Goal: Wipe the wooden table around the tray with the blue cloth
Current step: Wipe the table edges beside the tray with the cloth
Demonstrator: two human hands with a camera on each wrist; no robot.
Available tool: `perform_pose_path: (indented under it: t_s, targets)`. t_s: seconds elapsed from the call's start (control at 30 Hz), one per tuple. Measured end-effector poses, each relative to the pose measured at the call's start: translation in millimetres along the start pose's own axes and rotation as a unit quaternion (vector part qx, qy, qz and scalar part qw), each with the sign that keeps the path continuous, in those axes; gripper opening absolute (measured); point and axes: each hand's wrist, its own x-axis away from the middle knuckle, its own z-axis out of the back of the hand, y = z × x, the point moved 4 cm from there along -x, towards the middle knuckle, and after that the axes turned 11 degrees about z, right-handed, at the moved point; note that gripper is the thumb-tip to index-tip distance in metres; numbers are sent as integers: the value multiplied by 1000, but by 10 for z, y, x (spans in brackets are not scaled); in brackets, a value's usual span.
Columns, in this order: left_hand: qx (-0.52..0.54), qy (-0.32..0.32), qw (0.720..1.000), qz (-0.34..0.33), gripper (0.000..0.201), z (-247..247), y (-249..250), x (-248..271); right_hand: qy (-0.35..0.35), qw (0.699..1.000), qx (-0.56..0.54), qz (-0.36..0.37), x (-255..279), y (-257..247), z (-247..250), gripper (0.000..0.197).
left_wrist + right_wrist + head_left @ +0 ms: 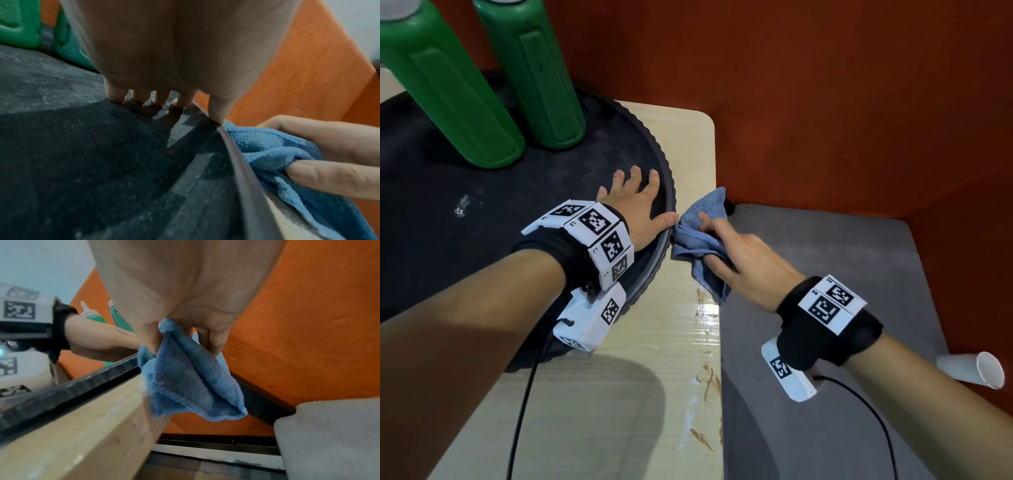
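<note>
A round black tray covers the left of the pale wooden table. My left hand lies flat on the tray's right side, fingers spread straight, thumb at the rim. My right hand grips the bunched blue cloth just right of that rim, over the table's right edge. In the right wrist view the blue cloth hangs from the curled fingers beside the table edge. In the left wrist view the blue cloth is pinched against the tray's rim.
Two green bottles stand on the tray's far side. Brown smears and wet streaks run along the table's right edge. A grey seat lies right of the table, with a fallen white paper cup. Orange walls close the corner.
</note>
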Motion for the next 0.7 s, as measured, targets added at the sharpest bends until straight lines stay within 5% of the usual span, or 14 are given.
perform_pose_path:
  t_s: [0.3,0.5,0.6,0.7]
  targets:
    - [6,6,1000,-2,78,2,-16,-6,16,1000,19,-9,-42,-12,-78,76]
    - [3,-2,1000,1,78,11,-11,-2,48,998,24,-30,-105,-15,-11,46]
    - [3,-4,1000,0,77,18,-5,3,75,993,-70,-52,-106,61,156,5]
    - [0,-1,1000,3,77,13,-1,5,85,991,-87,-55,-121,111,253,11]
